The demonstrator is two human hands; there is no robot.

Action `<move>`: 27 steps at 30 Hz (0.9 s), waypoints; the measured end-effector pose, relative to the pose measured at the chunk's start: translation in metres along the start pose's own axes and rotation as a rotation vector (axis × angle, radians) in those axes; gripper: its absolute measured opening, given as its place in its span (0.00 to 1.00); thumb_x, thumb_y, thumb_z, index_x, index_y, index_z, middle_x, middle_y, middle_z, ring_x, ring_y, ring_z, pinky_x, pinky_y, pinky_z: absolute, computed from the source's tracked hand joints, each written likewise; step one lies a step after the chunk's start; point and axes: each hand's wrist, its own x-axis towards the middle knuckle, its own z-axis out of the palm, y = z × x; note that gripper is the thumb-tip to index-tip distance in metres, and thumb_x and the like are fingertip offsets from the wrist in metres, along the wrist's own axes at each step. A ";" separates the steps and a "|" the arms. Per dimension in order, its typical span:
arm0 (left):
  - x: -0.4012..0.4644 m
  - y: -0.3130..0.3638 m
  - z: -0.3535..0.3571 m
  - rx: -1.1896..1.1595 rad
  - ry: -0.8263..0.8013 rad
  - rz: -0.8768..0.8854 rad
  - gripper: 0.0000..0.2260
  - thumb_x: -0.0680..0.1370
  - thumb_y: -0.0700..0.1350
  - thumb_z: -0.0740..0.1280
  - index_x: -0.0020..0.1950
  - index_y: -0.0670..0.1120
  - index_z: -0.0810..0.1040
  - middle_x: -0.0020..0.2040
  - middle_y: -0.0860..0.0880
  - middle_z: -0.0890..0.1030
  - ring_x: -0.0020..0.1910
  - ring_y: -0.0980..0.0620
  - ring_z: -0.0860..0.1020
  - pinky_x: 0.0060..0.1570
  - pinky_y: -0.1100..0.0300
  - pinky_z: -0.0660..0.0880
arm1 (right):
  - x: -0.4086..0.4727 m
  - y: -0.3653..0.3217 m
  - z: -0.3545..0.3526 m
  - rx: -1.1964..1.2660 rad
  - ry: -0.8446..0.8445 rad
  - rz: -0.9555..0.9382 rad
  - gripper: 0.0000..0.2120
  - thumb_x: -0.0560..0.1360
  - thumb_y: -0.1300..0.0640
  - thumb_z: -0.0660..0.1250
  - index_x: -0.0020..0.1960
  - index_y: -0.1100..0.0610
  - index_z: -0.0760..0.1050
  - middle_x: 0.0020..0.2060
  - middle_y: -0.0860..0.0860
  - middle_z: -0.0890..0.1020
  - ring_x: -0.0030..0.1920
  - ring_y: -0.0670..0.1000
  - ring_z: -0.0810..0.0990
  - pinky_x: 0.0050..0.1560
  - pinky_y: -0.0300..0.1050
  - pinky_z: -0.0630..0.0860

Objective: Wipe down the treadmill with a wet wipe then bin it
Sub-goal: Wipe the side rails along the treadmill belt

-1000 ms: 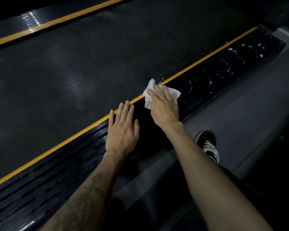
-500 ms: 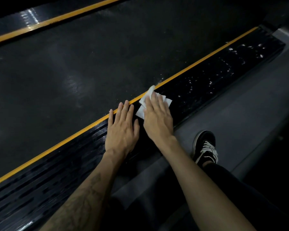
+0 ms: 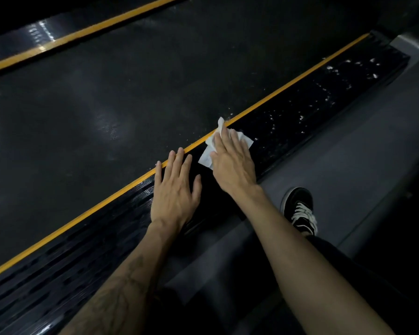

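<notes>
The treadmill fills the view: a wide black belt (image 3: 131, 97) and a glossy black ribbed side rail (image 3: 300, 105) with a yellow stripe (image 3: 288, 85) between them. My right hand (image 3: 232, 163) lies flat with straight fingers on a crumpled white wet wipe (image 3: 207, 154), pressing it onto the rail beside the stripe. My left hand (image 3: 174, 192) rests flat on the rail just to the left, fingers spread, its fingertips reaching the stripe. White flecks (image 3: 344, 76) dot the rail farther right.
A grey floor strip (image 3: 348, 165) runs along the rail's near side. My black sneaker with white laces (image 3: 300, 211) stands on it. A second yellow-striped rail (image 3: 82, 32) borders the belt's far side. No bin is in view.
My right hand slid the wipe left along the rail toward my left hand, then back a little to the right. The left hand stayed in place.
</notes>
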 end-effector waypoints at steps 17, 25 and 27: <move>0.002 0.001 -0.002 -0.001 0.005 0.007 0.29 0.85 0.58 0.48 0.81 0.46 0.62 0.84 0.46 0.57 0.83 0.48 0.50 0.82 0.44 0.46 | -0.012 0.024 -0.001 0.049 0.118 -0.116 0.24 0.85 0.57 0.57 0.80 0.63 0.62 0.83 0.55 0.55 0.81 0.55 0.59 0.80 0.55 0.59; 0.004 0.000 0.004 0.026 0.035 0.141 0.25 0.86 0.53 0.49 0.79 0.43 0.68 0.81 0.44 0.63 0.82 0.46 0.56 0.81 0.43 0.55 | -0.022 0.011 0.005 0.031 0.162 -0.067 0.24 0.85 0.56 0.58 0.79 0.62 0.64 0.80 0.59 0.62 0.79 0.58 0.63 0.79 0.57 0.62; 0.005 0.004 0.005 0.030 0.041 0.124 0.26 0.85 0.52 0.49 0.77 0.42 0.70 0.80 0.42 0.66 0.82 0.45 0.58 0.80 0.41 0.57 | -0.006 0.026 -0.003 0.023 0.087 -0.027 0.25 0.86 0.56 0.56 0.81 0.60 0.59 0.83 0.56 0.55 0.82 0.55 0.56 0.81 0.54 0.54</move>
